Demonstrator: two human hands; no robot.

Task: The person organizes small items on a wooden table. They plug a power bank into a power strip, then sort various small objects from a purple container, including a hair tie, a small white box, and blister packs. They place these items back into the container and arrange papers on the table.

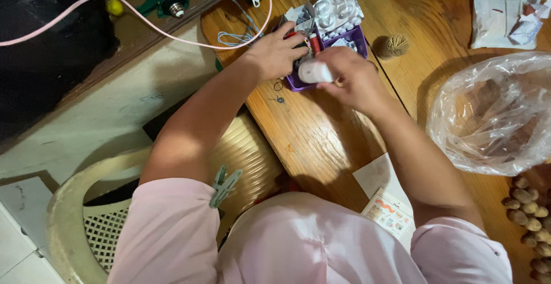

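Head view: the right hand (353, 80) has its fingers wrapped around a small white bottle (314, 72), held just over the purple tray (357, 37) near the far edge of the wooden table (321, 140). The bottle looks light, stiff and smooth plastic, so probably a bit slippery; gripping round the middle seems safest. The left hand (275, 54) has its fingers curled loosely, reaching into the tray among blister packs (338, 8); can't tell if it's pinching anything.

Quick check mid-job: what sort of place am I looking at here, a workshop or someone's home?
Most likely a home. A cluttered wooden table holds a small purple tray with blister packs that both hands reach into, a plastic bag, and a plastic chair beside it.
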